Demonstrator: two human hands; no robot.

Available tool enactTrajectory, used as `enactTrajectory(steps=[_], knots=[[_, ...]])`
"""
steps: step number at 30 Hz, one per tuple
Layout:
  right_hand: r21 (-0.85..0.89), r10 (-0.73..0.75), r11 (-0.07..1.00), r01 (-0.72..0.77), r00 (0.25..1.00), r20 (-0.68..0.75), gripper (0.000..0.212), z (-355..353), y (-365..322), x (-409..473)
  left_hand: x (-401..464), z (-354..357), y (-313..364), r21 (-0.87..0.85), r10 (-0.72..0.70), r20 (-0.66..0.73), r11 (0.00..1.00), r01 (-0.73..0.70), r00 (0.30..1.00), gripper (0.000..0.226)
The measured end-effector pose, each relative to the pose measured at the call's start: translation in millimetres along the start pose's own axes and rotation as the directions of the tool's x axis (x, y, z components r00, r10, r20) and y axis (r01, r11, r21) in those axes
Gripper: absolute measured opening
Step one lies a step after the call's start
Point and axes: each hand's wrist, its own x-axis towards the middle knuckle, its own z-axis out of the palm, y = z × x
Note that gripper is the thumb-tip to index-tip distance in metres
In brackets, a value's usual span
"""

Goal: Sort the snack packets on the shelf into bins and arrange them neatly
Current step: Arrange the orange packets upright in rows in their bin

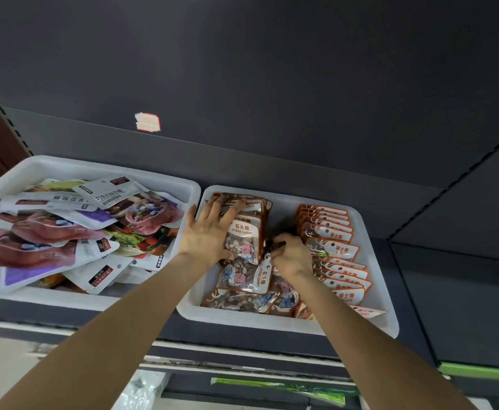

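Two bare forearms reaching up and forward from the bottom edge, converging on the right white bin (369, 238) on the dark shelf (272, 170). Left hand (209, 235) laid flat, palm down, fingers spread wide and fairly straight, pressing on the top of a stack of stone candy packets (244, 241) along the bin's left side; fingertips up near the far end of the stack, thumb toward the bin's left wall. Right hand (291, 255) in the middle of the same bin, knuckles up, fingers curled tight and pinching something dark at the edge of a packet; exactly what sits inside that pinch, hard to tell. More stone candy packets lying loose and tilted just below both hands, toward the near wall. Along the bin's right side, a neat overlapping row of orange-edged packets (335, 250) with white labels, running front to back, just beside the right wrist. Off to the left, touching wall to wall, a second white bin (100, 165) heaped with mixed purple, pink and white packets (64, 232) in no order. Torn price sticker (147, 122) on the shelf's back panel.
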Motion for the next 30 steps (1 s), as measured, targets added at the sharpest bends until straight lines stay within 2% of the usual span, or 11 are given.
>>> enactTrajectory(steps=[4, 7, 10, 15, 17, 20, 22, 23, 25, 28, 30], knots=[[0.069, 0.013, 0.998, -0.011, 0.999, -0.032, 0.037, -11, -1, -2, -6, -5, 3, 0.020, 0.002, -0.048, 1.000, -0.001, 0.999, 0.108], [0.194, 0.044, 0.981, -0.029, 0.996, -0.077, 0.039, -24, -1, -8, -11, -7, 5, 0.063, -0.013, -0.197, 0.998, 0.026, 0.980, 0.105], [0.307, 0.060, 0.951, -0.017, 0.989, -0.131, 0.036, -32, 3, -16, -13, -9, 6, 0.057, -0.048, -0.196, 0.997, 0.060, 0.979, 0.101], [0.401, 0.112, 0.916, -0.019, 0.971, -0.210, 0.033, -40, 5, -15, -16, -15, 15, 0.102, -0.101, -0.207, 0.987, 0.124, 0.973, 0.096], [0.391, 0.110, 0.920, -0.032, 0.978, -0.179, 0.030, -44, 4, -13, -15, -17, 15, 0.138, -0.109, -0.185, 0.981, 0.136, 0.977, 0.095], [0.193, 0.084, 0.978, -0.074, 0.996, -0.043, 0.027, -53, 0, -11, -15, -21, 17, 0.258, -0.050, -0.221, 0.960, 0.108, 0.974, 0.099], [0.084, 0.083, 0.993, -0.087, 0.995, 0.046, 0.019, -56, -5, -10, -15, -21, 19, 0.295, -0.021, -0.153, 0.953, 0.066, 0.988, 0.097], [0.086, 0.097, 0.991, -0.102, 0.993, 0.059, 0.015, -55, -8, -10, -14, -22, 20, 0.299, -0.022, -0.118, 0.952, 0.057, 0.993, 0.096], [0.215, 0.150, 0.963, -0.166, 0.985, 0.087, 0.005, -48, -17, -13, -10, -26, 22, 0.316, -0.041, -0.098, 0.946, 0.070, 0.994, 0.096], [0.491, 0.180, 0.839, -0.235, 0.971, 0.157, 0.005, -39, -30, -22, -7, -28, 22, 0.299, -0.039, -0.095, 0.952, 0.066, 0.995, 0.095], [0.481, 0.163, 0.844, -0.238, 0.968, 0.193, 0.003, -45, -30, -26, -6, -27, 21, 0.315, -0.020, -0.066, 0.948, 0.039, 0.998, 0.096]])
